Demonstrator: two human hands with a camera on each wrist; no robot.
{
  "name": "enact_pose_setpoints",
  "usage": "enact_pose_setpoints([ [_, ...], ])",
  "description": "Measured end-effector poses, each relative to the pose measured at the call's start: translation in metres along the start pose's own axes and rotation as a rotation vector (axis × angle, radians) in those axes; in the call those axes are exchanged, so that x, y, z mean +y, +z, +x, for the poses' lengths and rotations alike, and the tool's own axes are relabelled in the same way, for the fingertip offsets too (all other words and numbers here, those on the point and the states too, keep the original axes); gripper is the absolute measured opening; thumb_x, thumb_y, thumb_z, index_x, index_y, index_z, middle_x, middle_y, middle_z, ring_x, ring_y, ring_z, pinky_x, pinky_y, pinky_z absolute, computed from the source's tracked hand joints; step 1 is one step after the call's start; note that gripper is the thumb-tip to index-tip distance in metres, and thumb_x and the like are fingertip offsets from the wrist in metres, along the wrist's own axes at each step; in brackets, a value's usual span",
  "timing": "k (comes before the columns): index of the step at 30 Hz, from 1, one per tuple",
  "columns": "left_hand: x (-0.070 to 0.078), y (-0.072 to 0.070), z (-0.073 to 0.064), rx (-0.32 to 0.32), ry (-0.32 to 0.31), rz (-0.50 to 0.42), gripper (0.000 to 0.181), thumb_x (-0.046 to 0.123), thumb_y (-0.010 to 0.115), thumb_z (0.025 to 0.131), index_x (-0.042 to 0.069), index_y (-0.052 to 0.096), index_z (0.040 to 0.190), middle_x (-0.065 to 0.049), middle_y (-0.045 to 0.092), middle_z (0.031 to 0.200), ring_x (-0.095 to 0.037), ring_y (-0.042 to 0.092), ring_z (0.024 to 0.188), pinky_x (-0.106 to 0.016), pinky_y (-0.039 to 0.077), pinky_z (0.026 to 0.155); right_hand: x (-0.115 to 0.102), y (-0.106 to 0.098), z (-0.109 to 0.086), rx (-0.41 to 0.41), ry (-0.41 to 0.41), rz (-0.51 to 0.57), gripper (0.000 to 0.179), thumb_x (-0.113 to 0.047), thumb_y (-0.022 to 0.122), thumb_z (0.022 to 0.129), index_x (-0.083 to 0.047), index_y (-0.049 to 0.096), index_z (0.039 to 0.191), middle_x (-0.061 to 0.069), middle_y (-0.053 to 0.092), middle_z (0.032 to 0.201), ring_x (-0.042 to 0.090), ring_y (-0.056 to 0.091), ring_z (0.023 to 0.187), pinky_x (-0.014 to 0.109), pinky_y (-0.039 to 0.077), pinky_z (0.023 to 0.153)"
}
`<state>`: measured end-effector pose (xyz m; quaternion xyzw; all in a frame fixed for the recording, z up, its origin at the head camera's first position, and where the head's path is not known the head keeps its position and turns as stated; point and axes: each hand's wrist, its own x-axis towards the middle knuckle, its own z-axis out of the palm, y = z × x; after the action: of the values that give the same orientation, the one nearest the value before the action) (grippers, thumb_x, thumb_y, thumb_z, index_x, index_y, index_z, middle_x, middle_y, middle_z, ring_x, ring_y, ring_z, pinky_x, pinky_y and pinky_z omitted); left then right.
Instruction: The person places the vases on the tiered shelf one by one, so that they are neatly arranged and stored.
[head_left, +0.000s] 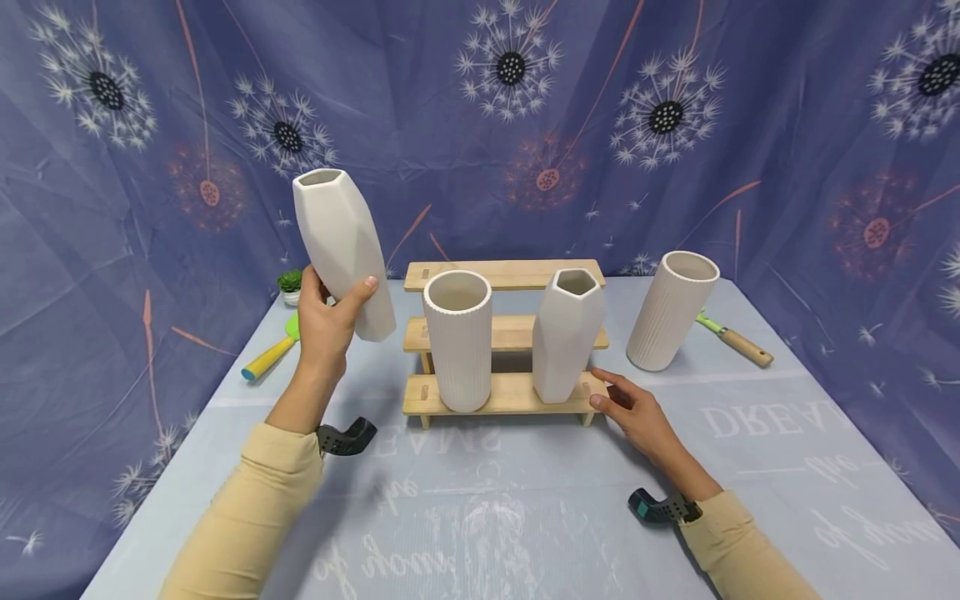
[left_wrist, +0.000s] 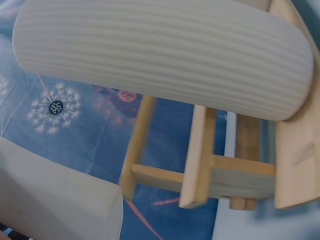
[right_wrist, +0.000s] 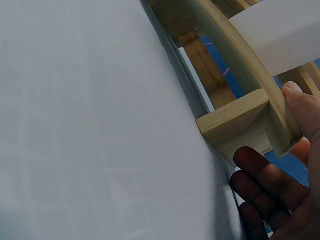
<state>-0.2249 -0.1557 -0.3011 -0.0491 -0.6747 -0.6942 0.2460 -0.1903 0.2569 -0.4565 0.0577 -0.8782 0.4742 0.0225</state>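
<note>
My left hand (head_left: 326, 321) grips a white faceted vase (head_left: 345, 242) low on its body, tilted and raised left of the wooden stand; its lower end (left_wrist: 75, 200) shows in the left wrist view. On the lowest step of the three-tier wooden stand (head_left: 510, 392) stand a white ribbed vase (head_left: 459, 350) at the left and another faceted vase (head_left: 566, 333) at the right. My right hand (head_left: 630, 408) pinches the right end of that step. In the right wrist view the thumb (right_wrist: 300, 100) lies along the step's edge, the other fingers loosely curled below.
A second ribbed vase (head_left: 671, 312) leans on the table at the right, before a green tool with a wooden handle (head_left: 742, 346). At the left lie a yellow-handled green tool (head_left: 270, 358) and a small potted plant (head_left: 289, 285). A blue dandelion-print curtain (head_left: 420, 100) hangs behind.
</note>
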Motion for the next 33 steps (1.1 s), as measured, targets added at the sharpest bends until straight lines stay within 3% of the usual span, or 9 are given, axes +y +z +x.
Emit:
enact_pose_setpoints([
  [10, 0.016, 0.009, 0.013, -0.056, 0.031, -0.082, 0.057, 0.017, 0.071, 0.080, 0.014, 0.044, 0.130, 0.000, 0.053, 0.116, -0.017, 0.051, 0.111, -0.046, 0.039, 0.096, -0.026, -0.003, -0.009, -0.012, -0.001, -0.006, 0.051, -0.028, 0.060, 0.093, -0.010, 0.047, 0.139, 0.022, 0.048, 0.139, 0.035, 0.052, 0.117, 0.050, 0.043, 0.095],
  [20, 0.020, 0.020, 0.030, -0.120, 0.015, -0.040, 0.060, 0.019, 0.072, 0.081, 0.015, 0.043, 0.133, -0.001, 0.053, 0.120, -0.019, 0.053, 0.112, -0.049, 0.040, 0.100, 0.000, 0.000, 0.000, -0.004, -0.001, -0.007, 0.053, -0.039, 0.060, 0.091, -0.022, 0.048, 0.139, 0.015, 0.047, 0.142, 0.032, 0.051, 0.120, 0.049, 0.043, 0.097],
  [33, 0.024, 0.037, 0.049, -0.231, 0.006, 0.018, 0.064, 0.022, 0.073, 0.080, 0.015, 0.040, 0.135, -0.007, 0.052, 0.125, -0.022, 0.053, 0.116, -0.047, 0.043, 0.098, 0.000, 0.000, 0.000, -0.009, 0.003, 0.019, 0.054, -0.042, 0.062, 0.089, -0.024, 0.048, 0.138, 0.013, 0.044, 0.145, 0.035, 0.049, 0.126, 0.053, 0.041, 0.101],
])
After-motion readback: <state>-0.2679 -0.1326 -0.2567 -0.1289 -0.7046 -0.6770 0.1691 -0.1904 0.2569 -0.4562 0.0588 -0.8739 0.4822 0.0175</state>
